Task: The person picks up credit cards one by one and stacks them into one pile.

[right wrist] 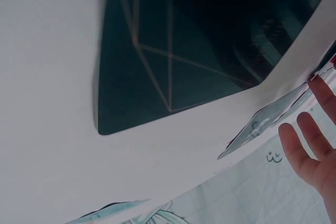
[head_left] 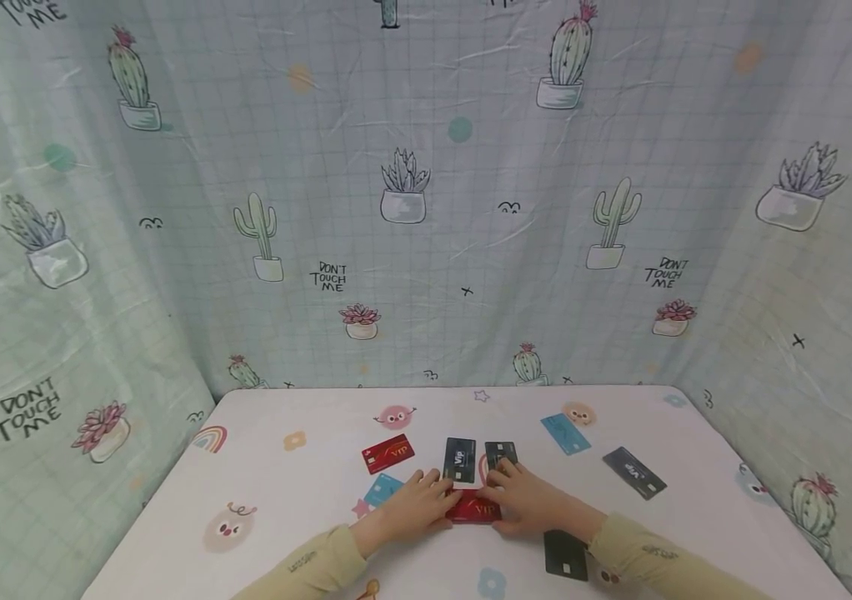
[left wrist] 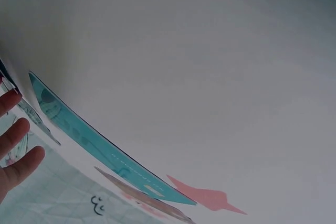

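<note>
A red VIP card [head_left: 474, 507] lies at the middle of the table between both hands. My left hand [head_left: 413, 505] holds its left end, and my right hand [head_left: 525, 498] grips the right end; the fingers cover both short edges. In the left wrist view, several fingers [left wrist: 21, 166] show at the left edge. Fingers of the right hand [right wrist: 299, 153] appear at that view's right side. Just beyond the red card is a black VIP card [head_left: 459, 460]. A second dark card [head_left: 501, 452] is partly hidden by the right fingers.
Another red card [head_left: 388, 453] lies back left, above a blue card [head_left: 383, 489] partly covered by the left hand. To the right are a blue card [head_left: 566, 433] and a dark card [head_left: 634, 472]. One more dark card [head_left: 566, 556] sits by the right forearm on the patterned table [head_left: 261, 467].
</note>
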Motion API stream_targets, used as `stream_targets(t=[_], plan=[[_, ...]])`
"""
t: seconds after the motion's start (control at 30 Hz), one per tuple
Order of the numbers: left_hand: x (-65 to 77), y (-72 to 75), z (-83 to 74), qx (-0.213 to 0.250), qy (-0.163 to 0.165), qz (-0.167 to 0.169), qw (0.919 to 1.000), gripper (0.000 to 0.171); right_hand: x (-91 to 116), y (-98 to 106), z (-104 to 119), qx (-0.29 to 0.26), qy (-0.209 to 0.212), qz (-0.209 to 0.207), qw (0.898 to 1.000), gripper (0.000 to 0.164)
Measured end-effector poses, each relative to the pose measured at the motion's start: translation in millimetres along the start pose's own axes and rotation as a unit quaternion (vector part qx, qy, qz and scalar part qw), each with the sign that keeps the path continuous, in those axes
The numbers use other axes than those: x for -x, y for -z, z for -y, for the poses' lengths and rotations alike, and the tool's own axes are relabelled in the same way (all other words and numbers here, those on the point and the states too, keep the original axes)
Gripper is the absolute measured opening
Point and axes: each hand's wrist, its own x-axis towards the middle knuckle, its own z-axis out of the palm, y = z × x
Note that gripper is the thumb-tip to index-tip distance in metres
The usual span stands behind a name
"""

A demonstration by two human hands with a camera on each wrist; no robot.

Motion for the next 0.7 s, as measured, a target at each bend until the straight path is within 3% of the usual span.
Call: stream_targets(t=[0.7], plan=[[3.0,1.2,-0.5,-0.004,-0.010,-0.013,0.9999,0.049,1.2,1.5,3.1,-0.009,-0.006,0.011,1.000,0.047]])
